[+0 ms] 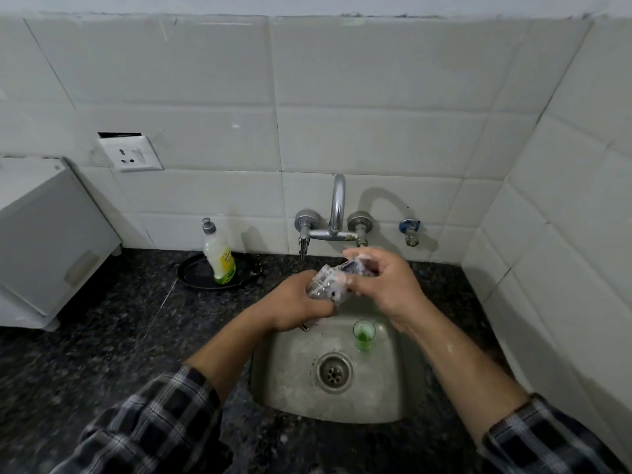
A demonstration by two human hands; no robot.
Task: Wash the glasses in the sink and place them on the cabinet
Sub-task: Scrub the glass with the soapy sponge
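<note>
We are gripping a soapy clear drinking glass with our left hand and our right hand, above the steel sink. A small green glass is standing inside. A yellow-green detergent bottle is sitting left, beside the chrome faucet.

Both forearms reach forward from rolled-up plaid sleeves and converge in the middle of the view. The left hand is turned with its back up, fingers curled underneath and the thumb toward the centre, closed around one end of what it holds. The right hand sits slightly higher and farther forward, wrist bent, its back facing right, fingers bent and pinching inward toward the left hand. The two hands nearly touch. Soap foam clings to the right fingertips, and wet drops show on the right forearm.
</note>
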